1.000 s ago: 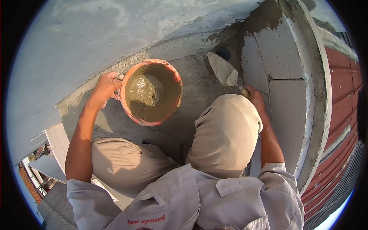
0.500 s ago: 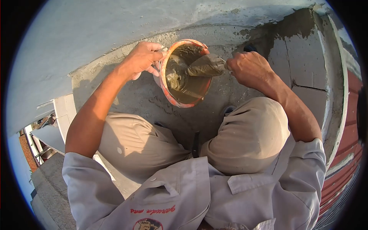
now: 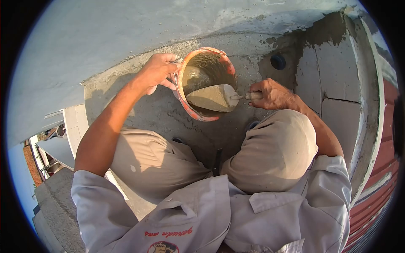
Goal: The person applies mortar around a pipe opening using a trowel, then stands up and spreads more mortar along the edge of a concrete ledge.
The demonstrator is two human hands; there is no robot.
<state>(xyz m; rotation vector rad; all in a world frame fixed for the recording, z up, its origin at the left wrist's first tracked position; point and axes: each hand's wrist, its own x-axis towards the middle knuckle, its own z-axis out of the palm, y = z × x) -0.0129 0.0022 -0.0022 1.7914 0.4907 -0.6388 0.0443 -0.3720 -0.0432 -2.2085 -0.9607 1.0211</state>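
Observation:
An orange-rimmed bucket (image 3: pixel 180 93) is tilted above the concrete floor, with wet grey mortar (image 3: pixel 196 75) inside it. My left hand (image 3: pixel 158 74) grips the bucket's handle at the left of its rim, fingers closed. My right hand (image 3: pixel 270 94) is wrapped round the light handle of a trowel (image 3: pixel 217 98). The trowel's blade lies across the bucket's mouth, coated with mortar, its tip pointing left.
A round dark hole (image 3: pixel 277 62) opens in the floor near the corner. A smooth grey wall (image 3: pixel 126 29) runs along the top. Pale blocks (image 3: pixel 337 69) form a low wall at the right, with red corrugated sheeting (image 3: pixel 379 168) beyond.
My right hand has moved down towards my knee, uncovering the round hole. The trowel blade has swung lower across the bucket's mouth. My left hand and the bucket have shifted slightly down.

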